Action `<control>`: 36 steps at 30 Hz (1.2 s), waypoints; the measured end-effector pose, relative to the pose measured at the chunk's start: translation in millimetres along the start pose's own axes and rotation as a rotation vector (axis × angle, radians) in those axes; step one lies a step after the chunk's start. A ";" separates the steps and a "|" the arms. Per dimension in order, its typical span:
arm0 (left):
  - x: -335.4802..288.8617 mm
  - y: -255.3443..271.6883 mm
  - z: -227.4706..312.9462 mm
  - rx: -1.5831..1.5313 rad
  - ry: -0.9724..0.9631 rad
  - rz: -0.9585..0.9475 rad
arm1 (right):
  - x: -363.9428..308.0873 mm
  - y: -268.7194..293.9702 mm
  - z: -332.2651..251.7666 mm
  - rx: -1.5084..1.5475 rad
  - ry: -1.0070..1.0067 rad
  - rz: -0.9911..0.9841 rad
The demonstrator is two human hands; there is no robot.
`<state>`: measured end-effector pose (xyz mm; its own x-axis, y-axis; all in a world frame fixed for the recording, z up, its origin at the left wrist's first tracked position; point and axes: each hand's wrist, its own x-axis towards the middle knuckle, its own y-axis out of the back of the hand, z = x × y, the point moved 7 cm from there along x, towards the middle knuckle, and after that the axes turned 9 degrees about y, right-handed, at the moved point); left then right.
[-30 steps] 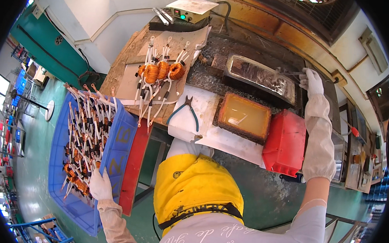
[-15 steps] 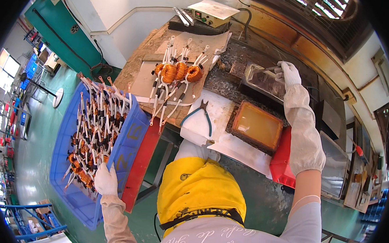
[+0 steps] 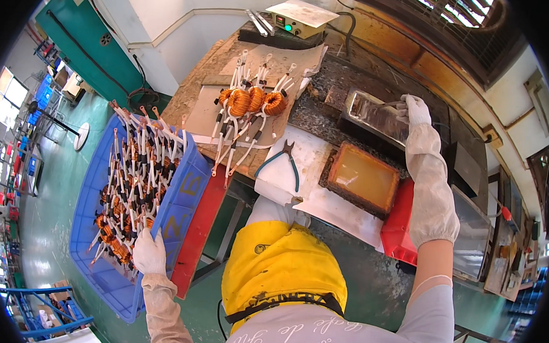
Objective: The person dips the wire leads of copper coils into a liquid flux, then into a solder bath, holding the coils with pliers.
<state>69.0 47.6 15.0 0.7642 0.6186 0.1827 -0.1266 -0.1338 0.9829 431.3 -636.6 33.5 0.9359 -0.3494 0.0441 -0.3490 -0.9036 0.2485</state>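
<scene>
Gripping or merely touching, I couldn't tell which, the gloved left hand (image 3: 150, 254) rested at the rim of the big blue bin (image 3: 183, 188), full of copper coils (image 3: 119, 250). Near the long metal pot (image 3: 365, 130) sat an amber-filled tray (image 3: 358, 201) and, left of it, pliers (image 3: 287, 150); above the pot, the right hand (image 3: 416, 110) was closed around a thin metal tool (image 3: 388, 105).

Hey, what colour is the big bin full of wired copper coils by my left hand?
Blue; the bin shows best in the head view.
</scene>
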 end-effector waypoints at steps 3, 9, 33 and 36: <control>-1.0 1.5 -0.4 -0.003 -0.001 0.008 | -2.4 14.2 3.0 0.008 -0.004 0.018; -2.3 3.0 1.7 0.010 0.004 0.007 | -1.7 52.2 23.8 0.011 -0.008 0.059; -2.4 -1.0 -4.4 0.015 0.013 0.018 | -27.6 183.5 75.1 0.107 -0.084 0.254; -0.4 -2.6 -2.3 0.019 0.006 0.005 | -25.4 209.0 80.1 0.106 -0.071 0.260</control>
<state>67.6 49.5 12.4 0.7596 0.6227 0.1878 -0.1186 -0.1512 0.9814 330.9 -836.4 6.9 0.8100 -0.5859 0.0239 -0.5833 -0.8009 0.1351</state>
